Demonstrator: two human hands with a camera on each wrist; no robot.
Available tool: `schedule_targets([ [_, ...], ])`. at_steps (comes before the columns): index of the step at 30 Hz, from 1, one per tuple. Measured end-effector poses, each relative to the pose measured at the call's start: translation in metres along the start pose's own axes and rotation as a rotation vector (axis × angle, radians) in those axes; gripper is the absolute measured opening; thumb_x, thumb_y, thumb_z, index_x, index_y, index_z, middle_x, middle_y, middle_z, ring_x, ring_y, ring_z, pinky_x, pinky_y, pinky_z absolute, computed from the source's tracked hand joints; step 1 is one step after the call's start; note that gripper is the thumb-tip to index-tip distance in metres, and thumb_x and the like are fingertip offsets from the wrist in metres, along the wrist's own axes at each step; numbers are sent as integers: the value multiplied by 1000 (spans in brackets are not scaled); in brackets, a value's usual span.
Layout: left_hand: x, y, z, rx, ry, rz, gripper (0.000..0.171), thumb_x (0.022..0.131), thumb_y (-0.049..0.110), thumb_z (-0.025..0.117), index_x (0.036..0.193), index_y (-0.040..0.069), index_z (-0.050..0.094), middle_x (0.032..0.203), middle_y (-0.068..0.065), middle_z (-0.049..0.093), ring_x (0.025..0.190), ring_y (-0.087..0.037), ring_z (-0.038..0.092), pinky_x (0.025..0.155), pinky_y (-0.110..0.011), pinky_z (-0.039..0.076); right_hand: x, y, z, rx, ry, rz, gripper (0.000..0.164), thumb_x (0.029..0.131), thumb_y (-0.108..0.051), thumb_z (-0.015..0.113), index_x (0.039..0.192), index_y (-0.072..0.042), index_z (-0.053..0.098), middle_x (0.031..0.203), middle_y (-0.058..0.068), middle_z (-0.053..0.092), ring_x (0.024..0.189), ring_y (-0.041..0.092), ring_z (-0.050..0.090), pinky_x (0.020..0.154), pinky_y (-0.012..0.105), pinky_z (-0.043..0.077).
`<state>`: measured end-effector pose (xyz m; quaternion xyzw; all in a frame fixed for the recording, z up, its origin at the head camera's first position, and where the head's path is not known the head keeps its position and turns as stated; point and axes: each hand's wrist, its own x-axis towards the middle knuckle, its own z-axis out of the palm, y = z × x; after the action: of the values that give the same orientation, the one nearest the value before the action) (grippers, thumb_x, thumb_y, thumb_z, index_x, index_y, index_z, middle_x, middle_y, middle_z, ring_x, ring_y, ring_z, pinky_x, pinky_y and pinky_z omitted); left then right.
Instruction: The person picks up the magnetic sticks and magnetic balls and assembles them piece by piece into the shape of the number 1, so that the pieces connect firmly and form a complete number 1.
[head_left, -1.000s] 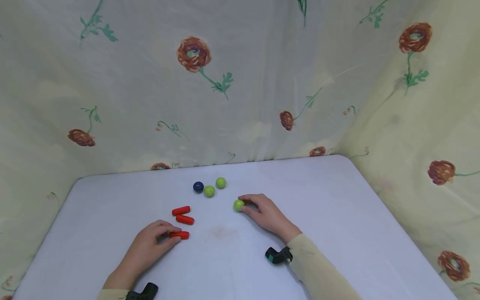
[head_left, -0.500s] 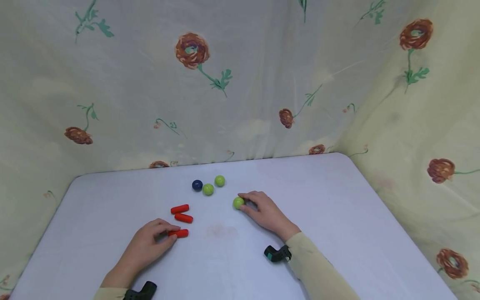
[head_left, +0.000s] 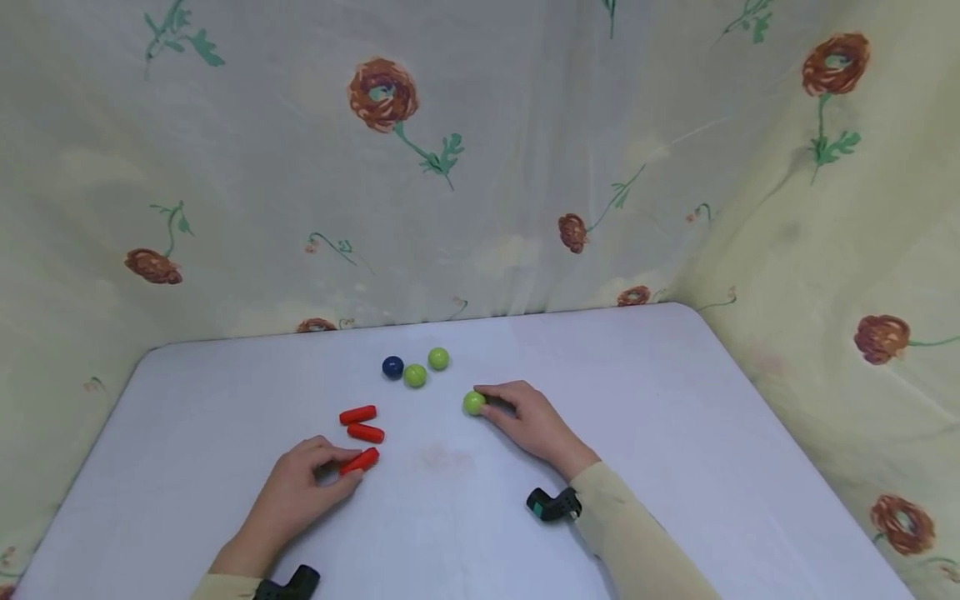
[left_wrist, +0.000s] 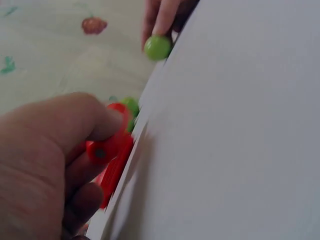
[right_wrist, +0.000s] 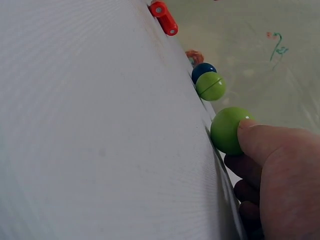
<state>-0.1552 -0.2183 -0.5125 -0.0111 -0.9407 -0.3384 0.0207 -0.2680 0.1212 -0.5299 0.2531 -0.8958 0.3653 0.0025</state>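
My left hand (head_left: 303, 483) pinches a short red rod (head_left: 364, 459) between thumb and fingers at the left front of the table. In the left wrist view that red rod (left_wrist: 111, 140) is tilted, its round end facing the camera. Two more red rods, an upper one (head_left: 357, 414) and a lower one (head_left: 366, 433), lie just beyond it. My right hand (head_left: 534, 425) pinches a glossy green ball (head_left: 473, 403) right of the middle. In the right wrist view the thumb presses the near side of this green ball (right_wrist: 230, 131).
Two other green balls, one nearer (head_left: 415, 376) and one farther (head_left: 438, 359), sit at the back beside a dark blue ball (head_left: 393, 367). The white table (head_left: 637, 400) ends at a flowered cloth (head_left: 495, 167) behind and at the right.
The red rod in my left hand has turned from nearly level to slanting, its far end swinging up and away. My right hand stays on the green ball. The head view has shifted slightly.
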Motion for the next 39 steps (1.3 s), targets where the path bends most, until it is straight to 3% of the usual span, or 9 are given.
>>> schedule_targets([
  [6,-5,19,15,-126,79,-7,29,77,25,86,105,22,79,88,9,61,83,-13,55,69,-27,52,1,-1,0,-1,1,-18,38,98,-37,63,134,-26,63,125,-12,63,118,10,55,99,37,44],
  [15,0,39,35,-210,138,31,27,78,25,86,104,25,79,89,11,61,81,-10,56,70,-28,51,4,-3,-5,9,6,13,37,97,-35,65,132,-27,64,123,-13,63,117,9,55,98,36,45],
  [22,1,51,47,-207,153,78,25,78,25,85,103,22,79,79,13,57,75,-9,53,64,-26,48,2,-4,-1,-1,-7,40,36,96,-37,66,131,-28,65,123,-13,63,117,9,55,99,35,44],
  [33,14,74,67,-202,173,139,25,79,27,85,102,20,80,76,13,58,70,-7,53,61,-24,47,2,-4,-1,3,4,32,38,95,-42,66,130,-28,66,122,-14,63,117,9,55,99,37,44],
  [39,18,81,73,-180,180,127,26,79,27,85,103,18,80,77,12,59,69,-8,53,60,-24,47,3,-5,-1,-4,5,30,38,94,-41,67,130,-29,66,122,-17,63,117,7,55,99,35,44],
])
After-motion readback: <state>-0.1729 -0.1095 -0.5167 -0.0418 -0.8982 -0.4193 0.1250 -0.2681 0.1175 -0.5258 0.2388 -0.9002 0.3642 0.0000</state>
